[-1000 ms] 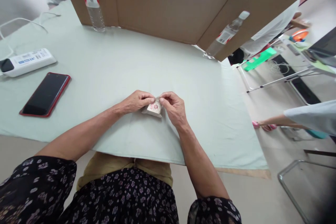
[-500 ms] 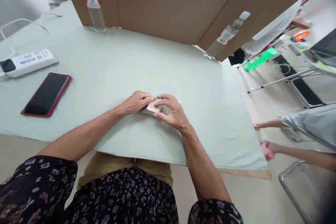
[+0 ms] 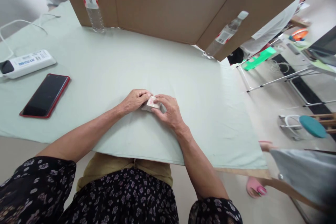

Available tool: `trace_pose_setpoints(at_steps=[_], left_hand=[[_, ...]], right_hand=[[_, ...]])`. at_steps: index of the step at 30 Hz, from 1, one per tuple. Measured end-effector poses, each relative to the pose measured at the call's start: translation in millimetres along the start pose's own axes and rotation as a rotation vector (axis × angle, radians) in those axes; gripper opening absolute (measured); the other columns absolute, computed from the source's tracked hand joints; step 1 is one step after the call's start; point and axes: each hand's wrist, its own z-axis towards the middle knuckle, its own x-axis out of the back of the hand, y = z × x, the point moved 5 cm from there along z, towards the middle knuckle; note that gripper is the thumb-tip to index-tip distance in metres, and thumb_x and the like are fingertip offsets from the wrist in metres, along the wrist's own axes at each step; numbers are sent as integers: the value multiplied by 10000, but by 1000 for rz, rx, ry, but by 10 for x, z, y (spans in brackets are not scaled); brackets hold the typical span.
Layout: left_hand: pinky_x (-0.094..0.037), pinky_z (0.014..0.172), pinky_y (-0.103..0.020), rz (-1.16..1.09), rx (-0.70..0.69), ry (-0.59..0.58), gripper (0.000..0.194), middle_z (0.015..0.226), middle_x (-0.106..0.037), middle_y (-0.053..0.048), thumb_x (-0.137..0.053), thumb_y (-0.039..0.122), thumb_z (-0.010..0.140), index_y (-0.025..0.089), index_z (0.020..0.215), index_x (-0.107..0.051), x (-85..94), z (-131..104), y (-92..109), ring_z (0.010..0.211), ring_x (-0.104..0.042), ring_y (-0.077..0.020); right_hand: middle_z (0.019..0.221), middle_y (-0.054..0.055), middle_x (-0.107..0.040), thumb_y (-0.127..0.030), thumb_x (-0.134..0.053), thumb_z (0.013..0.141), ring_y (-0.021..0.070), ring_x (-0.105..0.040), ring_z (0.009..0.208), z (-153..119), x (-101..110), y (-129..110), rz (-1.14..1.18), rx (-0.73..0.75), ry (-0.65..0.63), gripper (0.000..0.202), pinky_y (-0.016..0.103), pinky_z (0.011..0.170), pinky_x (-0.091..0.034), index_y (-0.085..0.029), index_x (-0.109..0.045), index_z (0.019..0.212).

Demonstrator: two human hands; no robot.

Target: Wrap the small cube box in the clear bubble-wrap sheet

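Observation:
A small whitish box (image 3: 152, 103) with red print on its top lies low over the tablecloth, between my two hands. My left hand (image 3: 137, 100) closes on its left side, thumb at the upper corner and the other fingers mostly hidden. Curved round its right side is my right hand (image 3: 168, 109), with fingertips on the top and the thumb at the near edge. Something greyish shows beneath the box at the left; I cannot make out what it is.
A red-cased phone (image 3: 45, 95) and a white device (image 3: 28, 63) with a cable lie at the left. Two water bottles (image 3: 91, 7) (image 3: 226, 35) stand before a cardboard panel (image 3: 162, 3). At the right are a teal stool (image 3: 312, 126) and a passing person's pink-shod foot (image 3: 256, 187).
My right thumb and fingers have closed in nearer to the box, and my left hand has shifted slightly. The person at the right has moved nearer the bottom of the view, uncovering the stool.

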Motion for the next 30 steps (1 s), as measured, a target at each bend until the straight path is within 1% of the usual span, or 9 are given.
trace_pose_setpoints(at_steps=[3, 9, 13, 14, 18, 20, 24, 27, 30], left_hand=[[-393, 588, -242, -43, 22, -5, 413, 704, -637, -12, -594, 490, 795, 121, 924, -729, 19, 6, -1, 627, -519, -122], [-403, 606, -239, -34, 38, 2, 314, 722, -667, -11, -668, 416, 728, 133, 856, -718, 7, -4, 49, 655, -549, -124], [-401, 602, -239, -15, 52, 16, 295, 739, -673, -11, -659, 387, 731, 135, 875, -713, 2, -16, 64, 664, -556, -126], [-401, 604, -240, -10, 53, 17, 296, 744, -675, -12, -657, 385, 733, 135, 879, -713, 1, -19, 65, 668, -557, -127], [-402, 609, -245, -2, 46, 19, 282, 733, -671, -12, -653, 391, 732, 139, 846, -711, -2, -23, 57, 667, -553, -131], [-410, 620, -249, -13, 50, 20, 285, 738, -672, -14, -662, 395, 729, 140, 845, -711, 3, -18, 45, 672, -555, -133], [-448, 701, -269, -86, 58, 82, 358, 823, -693, -30, -684, 429, 718, 134, 920, -716, 94, 16, 13, 717, -565, -135], [-446, 732, -281, -75, 50, 154, 395, 855, -693, -36, -691, 449, 704, 134, 940, -729, 216, 48, -1, 730, -544, -135], [-445, 745, -291, -44, 51, 161, 382, 843, -698, -37, -679, 437, 693, 137, 922, -737, 284, 63, -6, 728, -543, -139]], right_hand=[[1267, 98, -719, -321, -717, 868, 279, -644, 1198, -4, -1, 40, 28, -12, -13, 232, 438, 992, -472, -250, -685, 1086], [1342, 98, -676, -326, -696, 883, 283, -618, 1251, -25, 43, 29, 14, -6, -33, 233, 466, 1039, -457, -272, -706, 1109], [1391, 123, -645, -331, -698, 869, 300, -584, 1311, -24, 77, -16, 35, 20, 20, 380, 482, 1072, -444, -257, -638, 1236], [1397, 126, -640, -329, -698, 867, 306, -581, 1312, -22, 73, -21, 30, 22, 21, 377, 486, 1071, -444, -257, -638, 1233], [1382, 106, -651, -295, -677, 869, 319, -596, 1271, -16, 17, -15, -8, 0, -45, 226, 506, 1055, -439, -269, -691, 1093], [1390, 107, -645, -315, -687, 860, 322, -585, 1291, -16, 22, -4, 14, -12, -50, 257, 516, 1076, -429, -269, -683, 1113], [1389, 124, -636, -422, -680, 874, 314, -564, 1338, -20, 132, 68, 146, -90, 34, 408, 526, 1091, -447, -273, -614, 1247], [1388, 123, -627, -442, -657, 898, 298, -578, 1316, -26, 216, 128, 224, -161, 91, 392, 518, 1056, -489, -276, -612, 1250], [1393, 120, -619, -433, -659, 902, 290, -576, 1317, -27, 235, 126, 253, -153, 96, 403, 515, 1070, -490, -274, -617, 1270]])
